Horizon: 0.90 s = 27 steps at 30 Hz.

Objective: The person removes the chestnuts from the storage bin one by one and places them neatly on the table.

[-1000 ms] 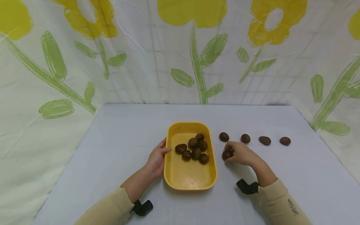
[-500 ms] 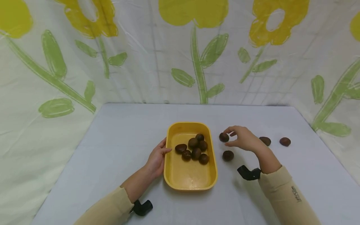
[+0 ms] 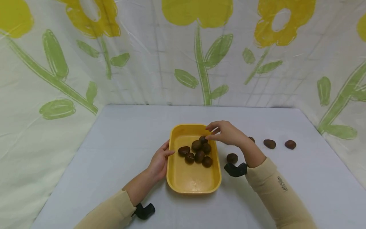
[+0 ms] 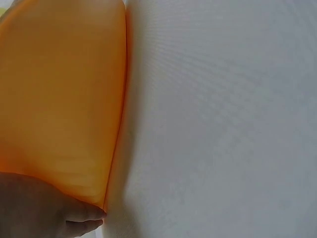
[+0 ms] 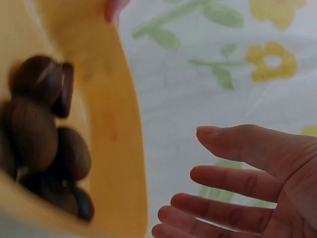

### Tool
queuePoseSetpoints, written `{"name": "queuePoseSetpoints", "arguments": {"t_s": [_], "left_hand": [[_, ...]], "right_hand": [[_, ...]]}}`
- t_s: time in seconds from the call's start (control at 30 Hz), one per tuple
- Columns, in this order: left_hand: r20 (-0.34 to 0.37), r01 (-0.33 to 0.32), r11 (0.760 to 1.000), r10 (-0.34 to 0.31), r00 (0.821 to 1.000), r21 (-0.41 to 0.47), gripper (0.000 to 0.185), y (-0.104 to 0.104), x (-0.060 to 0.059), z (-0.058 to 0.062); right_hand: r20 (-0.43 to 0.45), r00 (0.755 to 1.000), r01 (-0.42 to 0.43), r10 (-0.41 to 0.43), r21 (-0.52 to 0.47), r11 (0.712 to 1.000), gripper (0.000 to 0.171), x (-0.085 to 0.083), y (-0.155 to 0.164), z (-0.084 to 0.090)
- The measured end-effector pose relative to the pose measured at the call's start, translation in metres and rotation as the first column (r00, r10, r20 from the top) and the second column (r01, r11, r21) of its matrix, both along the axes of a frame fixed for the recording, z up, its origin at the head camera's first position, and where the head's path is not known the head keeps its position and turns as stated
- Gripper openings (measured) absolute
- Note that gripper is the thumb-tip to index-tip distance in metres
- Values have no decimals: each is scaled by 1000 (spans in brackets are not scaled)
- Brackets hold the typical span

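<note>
A yellow tray (image 3: 193, 183) sits mid-table with several dark brown chestnuts (image 3: 199, 156) grouped in its far right part. My left hand (image 3: 158, 163) grips its left side, thumb over the rim; in the left wrist view, fingertips (image 4: 91, 214) lie against the tray's outer wall. Over the tray's far right rim is my right hand (image 3: 226, 132). Its fingers are spread with nothing between them, as the right wrist view shows. A loose chestnut (image 3: 232, 158) lies right of the tray. The one behind it is out of sight, perhaps under the right hand.
Farther right on the white table stand a chestnut (image 3: 269, 143) and another chestnut (image 3: 290, 144). A third chestnut (image 3: 251, 139) is partly covered by the right wrist. A flower-printed curtain (image 3: 137, 70) encloses the back and sides. Black wrist-worn pieces (image 3: 235, 170) jut out below both wrists.
My right hand let go of the near loose chestnut, moved up to the one behind it, then went left over the tray's rim. The left hand and tray stayed put.
</note>
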<state>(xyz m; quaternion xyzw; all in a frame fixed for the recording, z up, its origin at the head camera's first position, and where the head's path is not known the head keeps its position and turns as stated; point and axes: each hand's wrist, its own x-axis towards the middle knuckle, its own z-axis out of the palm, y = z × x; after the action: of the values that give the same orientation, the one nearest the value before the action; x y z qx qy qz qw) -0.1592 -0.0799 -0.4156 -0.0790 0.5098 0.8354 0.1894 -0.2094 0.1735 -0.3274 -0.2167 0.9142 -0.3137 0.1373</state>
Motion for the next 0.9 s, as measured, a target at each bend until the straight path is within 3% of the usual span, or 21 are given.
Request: {"name": "queuePoseSetpoints", "arguments": {"t_s": [0.5, 0.7, 0.9], "left_hand": [[-2, 6, 1000, -6, 1000, -6, 62, 0, 1, 1], [-13, 9, 1000, -9, 1000, 13, 62, 0, 1, 1], [-6, 15, 1000, -15, 1000, 16, 61, 0, 1, 1]], "right_hand": [[140, 990, -18, 35, -123, 992, 45, -14, -59, -11], [137, 989, -45, 60, -106, 993, 44, -20, -74, -21], [117, 990, -81, 81, -1, 997, 41, -19, -89, -31]]}}
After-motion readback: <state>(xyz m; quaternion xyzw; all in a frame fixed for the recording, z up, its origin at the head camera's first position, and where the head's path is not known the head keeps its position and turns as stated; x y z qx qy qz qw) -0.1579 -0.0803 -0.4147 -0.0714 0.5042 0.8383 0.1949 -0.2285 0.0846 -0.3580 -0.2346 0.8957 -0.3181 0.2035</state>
